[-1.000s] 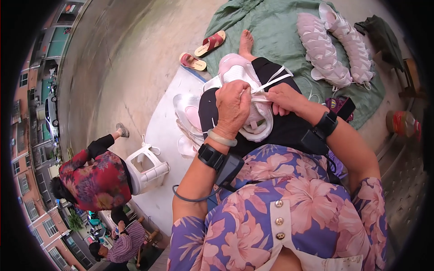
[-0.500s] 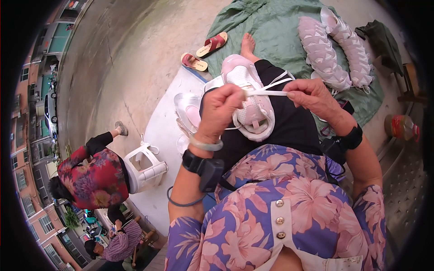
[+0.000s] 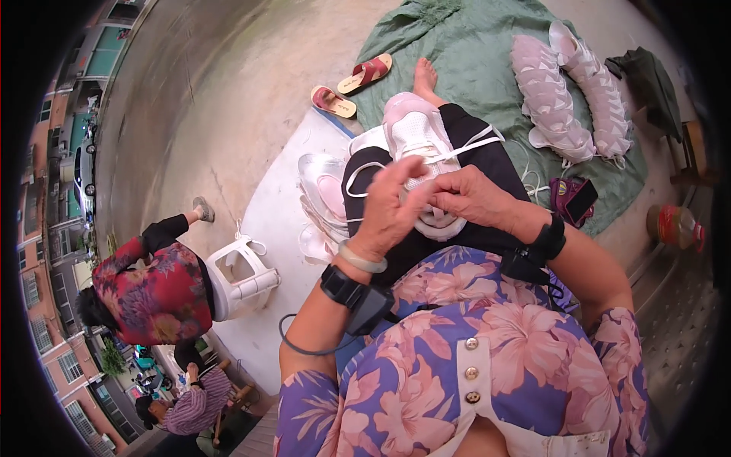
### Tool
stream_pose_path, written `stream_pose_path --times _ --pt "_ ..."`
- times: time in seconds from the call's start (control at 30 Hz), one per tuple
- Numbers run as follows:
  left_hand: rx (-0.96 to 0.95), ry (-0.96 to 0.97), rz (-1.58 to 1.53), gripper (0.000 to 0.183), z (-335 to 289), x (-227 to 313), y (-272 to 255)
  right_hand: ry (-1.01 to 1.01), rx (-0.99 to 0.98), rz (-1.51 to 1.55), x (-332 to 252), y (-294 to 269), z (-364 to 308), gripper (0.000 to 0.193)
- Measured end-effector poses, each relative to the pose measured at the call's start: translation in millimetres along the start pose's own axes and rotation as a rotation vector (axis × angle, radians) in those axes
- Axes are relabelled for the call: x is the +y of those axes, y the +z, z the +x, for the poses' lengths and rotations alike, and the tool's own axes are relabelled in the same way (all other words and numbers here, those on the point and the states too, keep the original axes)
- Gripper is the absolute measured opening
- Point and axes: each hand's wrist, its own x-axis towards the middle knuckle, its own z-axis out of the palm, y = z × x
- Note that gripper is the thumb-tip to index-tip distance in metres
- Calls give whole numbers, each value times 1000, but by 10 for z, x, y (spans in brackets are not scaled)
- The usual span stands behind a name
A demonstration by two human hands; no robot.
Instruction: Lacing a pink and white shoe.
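A pink-and-white sneaker (image 3: 421,129) rests on my lap, toe pointing away from me. Its white shoelace (image 3: 474,145) crosses the upper, with loose lengths hanging out to both sides. Over the sneaker's left edge is my left hand (image 3: 388,206), fingers apart and slightly blurred, with no lace seen in it. My right hand (image 3: 478,199) is above the ankle opening, thumb and fingertips pinched together close to the left thumb. Whatever is in that pinch is too small to make out. Both hands hide part of the tongue and collar.
Two long rows of nested pink-and-white shoe uppers (image 3: 548,103) lie on a green cloth (image 3: 457,38). Shoe parts (image 3: 324,186) lie at my left on a white sheet (image 3: 263,198). Red sandals (image 3: 369,74), a purple pouch (image 3: 567,198) and a bottle (image 3: 674,227) surround me. People sit at left.
My hands have let go of the stretched lace and come together lower, over the shoe's opening. The left fingers have spread; the lace now lies loose on the sneaker.
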Motion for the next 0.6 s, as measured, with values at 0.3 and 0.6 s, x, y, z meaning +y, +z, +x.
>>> stream_pose_path --times 0.3,0.6 --pt "-341 -275 -182 17 -28 -116 -118 206 -139 131 111 -150 -156 15" --pt "-205 -36 120 14 -86 -77 -16 166 -75 43 82 -62 -108 14"
